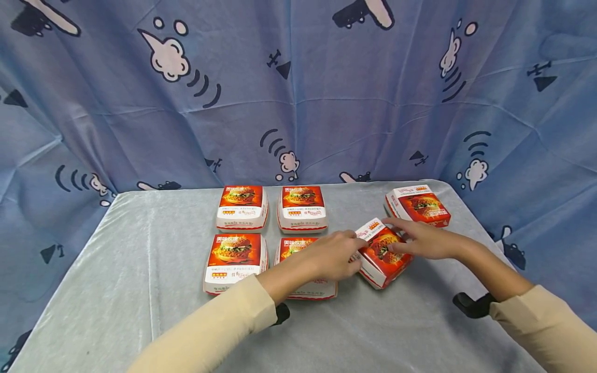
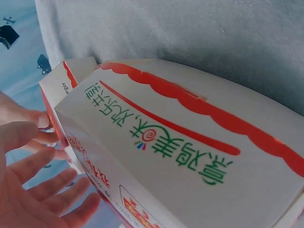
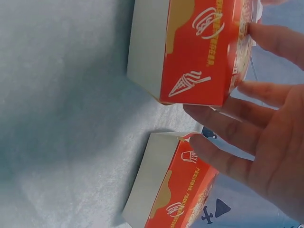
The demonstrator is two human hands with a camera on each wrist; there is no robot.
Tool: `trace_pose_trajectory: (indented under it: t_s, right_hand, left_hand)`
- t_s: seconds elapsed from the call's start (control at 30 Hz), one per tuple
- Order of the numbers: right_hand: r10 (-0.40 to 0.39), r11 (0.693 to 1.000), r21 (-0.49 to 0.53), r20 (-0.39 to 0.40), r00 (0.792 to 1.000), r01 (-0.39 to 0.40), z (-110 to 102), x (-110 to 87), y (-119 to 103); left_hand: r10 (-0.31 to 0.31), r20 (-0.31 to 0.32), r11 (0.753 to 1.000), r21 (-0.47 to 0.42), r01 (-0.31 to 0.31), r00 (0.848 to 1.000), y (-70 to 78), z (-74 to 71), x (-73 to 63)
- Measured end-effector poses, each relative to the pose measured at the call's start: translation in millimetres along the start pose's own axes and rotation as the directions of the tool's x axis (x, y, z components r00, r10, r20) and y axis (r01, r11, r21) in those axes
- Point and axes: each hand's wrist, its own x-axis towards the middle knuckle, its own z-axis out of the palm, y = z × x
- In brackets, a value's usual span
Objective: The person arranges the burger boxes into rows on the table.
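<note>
A red and white burger box (image 1: 384,254) sits at an angle on the cloth between my two hands. My left hand (image 1: 331,256) reaches over the near middle box (image 1: 312,290), its fingertips at the angled box's left edge. In the left wrist view its fingers (image 2: 61,202) are spread and relaxed beside a large white box side (image 2: 161,137). My right hand (image 1: 424,238) touches the angled box from the right, thumb over its printed top. The right wrist view shows those fingers (image 3: 266,92) fairly straight along the box's red side (image 3: 194,71).
Two matching boxes (image 1: 240,207) (image 1: 302,208) stand in the back row, another box (image 1: 235,261) at front left. A further turned box (image 1: 420,204) lies at the back right, just behind my right hand. Grey cloth (image 1: 121,269) covers the table; a blue patterned curtain (image 1: 233,145) hangs behind.
</note>
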Motion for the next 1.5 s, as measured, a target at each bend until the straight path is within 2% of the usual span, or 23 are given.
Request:
trace_pose_trajectory:
  t_s: [0.13,0.27,0.47,0.6,0.77,0.87,1.07,1.27,1.5]
  right_hand:
    - [-0.017,1.000,0.005,0.010,1.000,0.017,0,1.5,0]
    - [-0.024,1.000,-0.002,0.014,1.000,0.024,0,3.3,0]
    - [-0.010,1.000,-0.017,0.020,1.000,0.010,0,4.4,0]
    - [-0.009,0.999,-0.035,-0.020,1.000,0.009,0,3.9,-2]
    - [0.010,0.991,-0.130,-0.094,0.995,-0.022,-2,4.1,-5]
    - [0.042,0.986,-0.156,-0.098,0.994,-0.057,-3,4.7,-7]
    - [0.077,0.986,-0.144,-0.049,0.996,-0.083,-2,6.6,-9]
    - [0.058,0.987,-0.147,-0.033,0.998,-0.063,2,9.4,-8]
    - [0.026,0.997,-0.074,-0.019,0.999,-0.028,3,12.0,-7]
  left_hand:
    - [-0.010,-0.002,1.000,0.025,0.010,1.000,-0.4,1.0,0.5]
    - [-0.027,0.031,0.998,0.053,0.025,0.999,-0.3,2.9,0.8]
    - [-0.042,0.067,0.998,0.042,0.040,0.997,0.4,4.4,1.2]
    - [-0.059,0.074,0.998,0.036,0.056,0.996,3.0,4.0,-0.7]
    - [-0.076,0.080,0.997,0.022,0.074,0.994,5.5,2.9,-3.0]
    - [-0.070,0.085,0.998,0.017,0.069,0.994,6.1,2.7,-3.3]
    - [-0.057,0.088,0.998,0.016,0.055,0.994,7.2,3.6,-3.1]
    - [-0.034,0.078,0.999,0.007,0.034,0.996,7.6,2.5,-3.4]
    - [-0.006,0.059,0.999,-0.043,0.008,0.998,2.6,0.4,-1.7]
